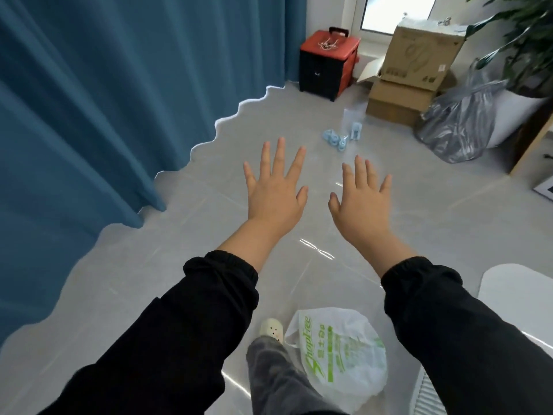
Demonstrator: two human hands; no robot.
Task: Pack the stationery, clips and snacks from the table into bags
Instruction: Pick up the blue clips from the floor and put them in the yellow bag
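Left grip (274, 189) and right grip (363, 199) reach forward side by side in the head view, backs up, fingers straight and spread apart, holding nothing and touching nothing. Black sleeves (179, 324) cover both forearms down to the wrists. Beyond the fingertips, a small cluster of pale blue clips (336, 139) lies on the glossy grey floor (194, 235), nearer the right grip than the left but apart from both. Below the arms, a white plastic bag (341, 348) with green print sits crumpled on the floor just beside the person's pale shoe (270, 329) and grey trouser leg (275, 375). A blue curtain (89, 115) fills the left side, its hem meeting the floor in a wavy line. At the far wall stands a red and black crate (326, 64) with a handle on top. To its right, two cardboard boxes (419, 58) are stacked, the upper one tilted. A grey translucent bag (460, 127) slumps beside them, under the leaves of a green plant (523, 34).
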